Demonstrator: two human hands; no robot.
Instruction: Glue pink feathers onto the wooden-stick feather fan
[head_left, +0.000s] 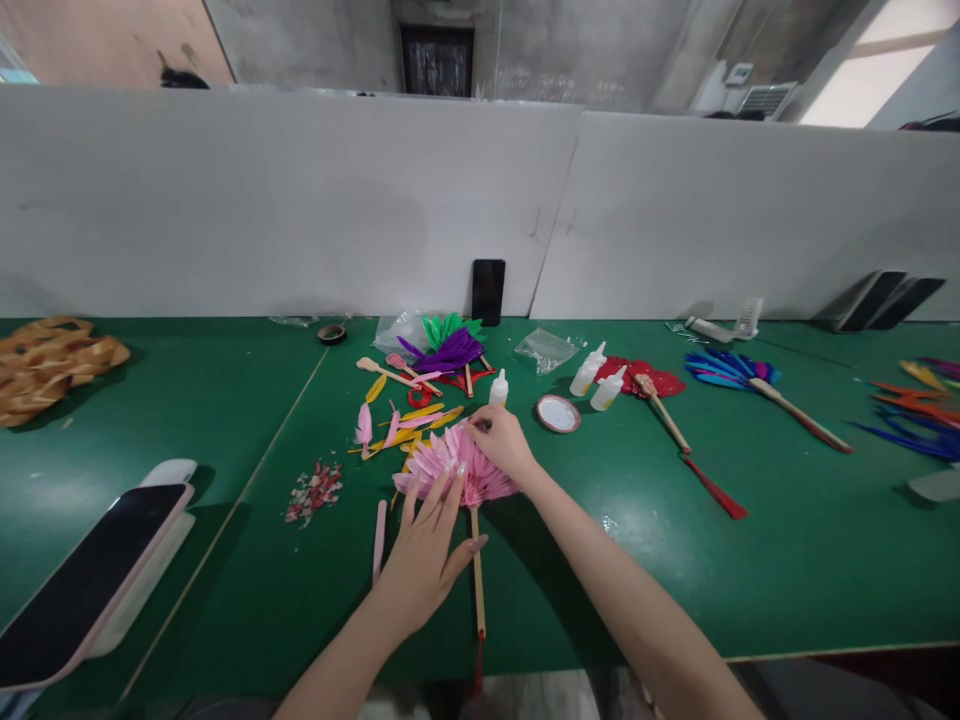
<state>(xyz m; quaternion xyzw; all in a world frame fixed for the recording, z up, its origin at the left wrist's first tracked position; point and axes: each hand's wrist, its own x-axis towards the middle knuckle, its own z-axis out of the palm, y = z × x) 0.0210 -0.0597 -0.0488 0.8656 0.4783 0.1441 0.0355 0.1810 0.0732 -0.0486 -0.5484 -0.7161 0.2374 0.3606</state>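
- Have the pink feather fan (pixel 491 488) lying on the green tabletop (pixel 255 620), about midway between the left and right edges in view and close to the near edge.
- Note its long axis running from near edge toward far edge, almost square to the near edge; feathers spread toward the far edge, bare wooden handle (pixel 478 585) aimed at the near edge, leaning a touch toward the right edge.
- Trailing from the handle's end, down to the near edge: see red tassel (pixel 478 665).
- Resting on the fan's left-hand feathers with the left hand (pixel 421 560), open, palm down, fingers spread, thumb across the handle's upper part.
- Pinching at the fan's far rim with the right hand (pixel 501 445), fingertips drawn together; cannot tell what, if anything, lies between them.
- Just beside the fan, toward the far left corner, see loose yellow and pink feathers (pixel 409 432); nearer the left edge, red and white scraps (pixel 313 493).
- Beyond, toward the far edge, see purple feathers (pixel 446 352) and three squeeze bottles (pixel 587 372), one near the right hand.
- Toward the right edge, see a red fan (pixel 637 378) and a blue fan (pixel 727 368), both with handles angled toward the near right corner.
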